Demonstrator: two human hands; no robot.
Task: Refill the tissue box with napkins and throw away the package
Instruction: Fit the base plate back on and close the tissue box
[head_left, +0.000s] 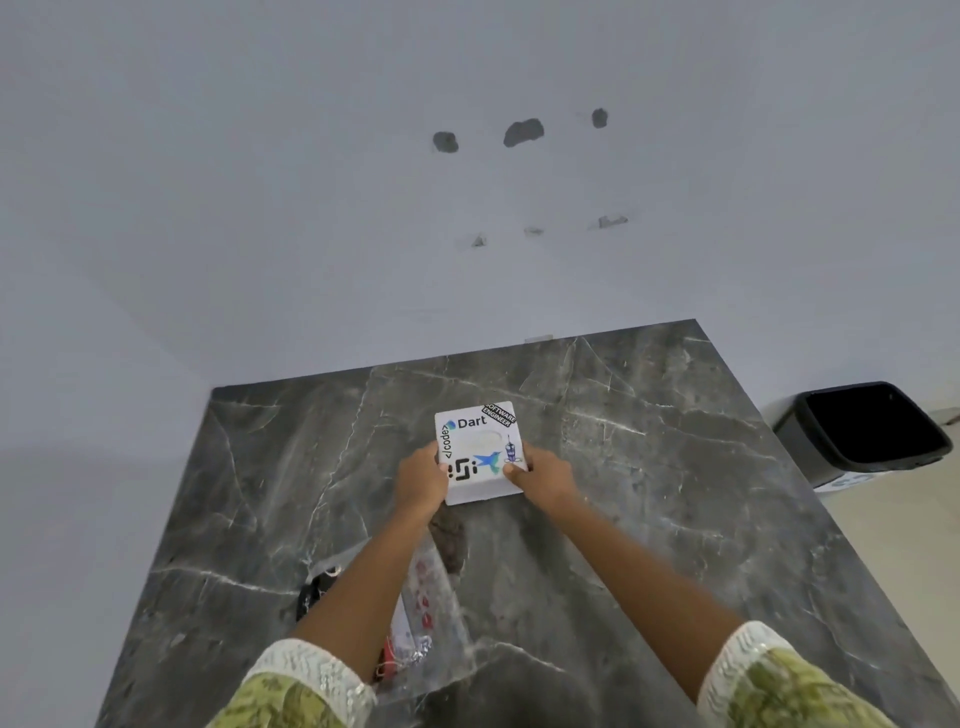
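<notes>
A white square tissue box (480, 447) covered in stickers rests on the dark marble table (649, 493), its oval slot facing up. My left hand (422, 480) grips its left side and my right hand (545, 475) grips its right side, thumbs on top. Closer to me, under my left forearm, lies a clear plastic napkin package (428, 603) with red print, crumpled at its near end. I cannot tell whether napkins are inside the box.
A black waste bin (867, 434) stands on the floor to the right of the table. A small dark object (314, 592) lies beside the package on the left. A pale wall with patched holes rises behind the table.
</notes>
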